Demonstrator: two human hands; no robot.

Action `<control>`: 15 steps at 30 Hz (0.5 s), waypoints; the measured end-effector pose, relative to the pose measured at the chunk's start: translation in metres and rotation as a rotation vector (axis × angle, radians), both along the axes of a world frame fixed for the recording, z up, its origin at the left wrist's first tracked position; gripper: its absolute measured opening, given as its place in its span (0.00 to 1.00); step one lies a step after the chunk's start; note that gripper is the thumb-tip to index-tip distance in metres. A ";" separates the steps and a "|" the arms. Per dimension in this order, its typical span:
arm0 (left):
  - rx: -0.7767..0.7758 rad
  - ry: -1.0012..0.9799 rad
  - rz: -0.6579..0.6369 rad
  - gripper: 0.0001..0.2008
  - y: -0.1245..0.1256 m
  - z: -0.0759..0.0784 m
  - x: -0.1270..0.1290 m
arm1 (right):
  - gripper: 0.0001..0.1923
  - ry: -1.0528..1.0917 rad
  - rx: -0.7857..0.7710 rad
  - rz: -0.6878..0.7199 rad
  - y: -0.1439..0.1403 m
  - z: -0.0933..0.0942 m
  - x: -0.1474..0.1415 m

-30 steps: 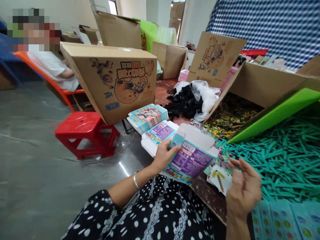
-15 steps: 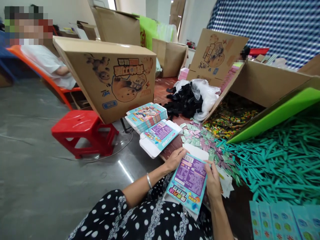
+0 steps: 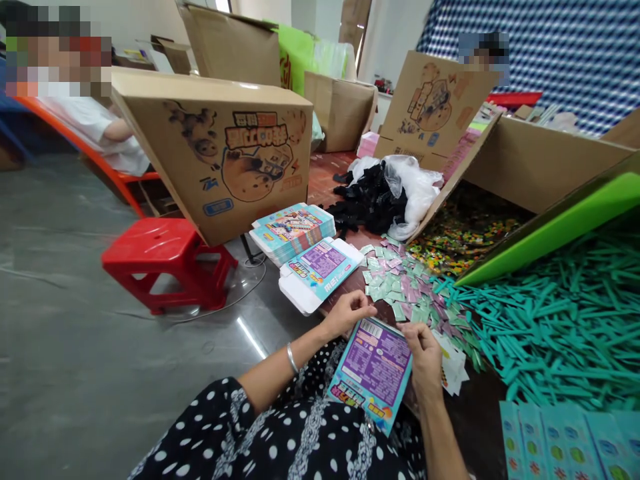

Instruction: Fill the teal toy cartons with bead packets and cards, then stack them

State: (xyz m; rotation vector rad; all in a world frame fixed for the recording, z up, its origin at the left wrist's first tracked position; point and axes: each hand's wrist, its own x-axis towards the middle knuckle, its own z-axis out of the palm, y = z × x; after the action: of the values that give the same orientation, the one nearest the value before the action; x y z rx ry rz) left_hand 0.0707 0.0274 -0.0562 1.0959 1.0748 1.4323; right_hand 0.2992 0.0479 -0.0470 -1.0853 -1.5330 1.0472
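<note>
I hold a small box [image 3: 373,370] over my lap, at the counter [image 3: 475,407] edge, its purple back panel with a barcode facing up; the print is too small to read. My left hand [image 3: 347,312] pinches its top edge and my right hand [image 3: 424,363] grips its right side.

Bright, even daylight; floor glare; wide-angle edge distortion.
</note>
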 end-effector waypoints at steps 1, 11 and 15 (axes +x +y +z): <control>-0.006 0.010 -0.066 0.32 0.000 0.007 -0.005 | 0.28 -0.036 -0.016 0.062 0.003 0.009 0.003; 0.002 0.161 -0.148 0.17 -0.010 0.039 -0.014 | 0.28 -0.366 -0.158 0.525 0.020 0.069 0.010; -0.065 0.122 -0.062 0.17 -0.012 0.035 -0.013 | 0.28 -0.325 -0.148 0.522 0.020 0.076 -0.001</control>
State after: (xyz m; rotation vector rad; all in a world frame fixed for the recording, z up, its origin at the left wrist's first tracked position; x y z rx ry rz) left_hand 0.0581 0.0153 -0.0214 1.1719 1.1554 1.2860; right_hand 0.2985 0.0681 0.0286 -1.0128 -2.0988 1.4018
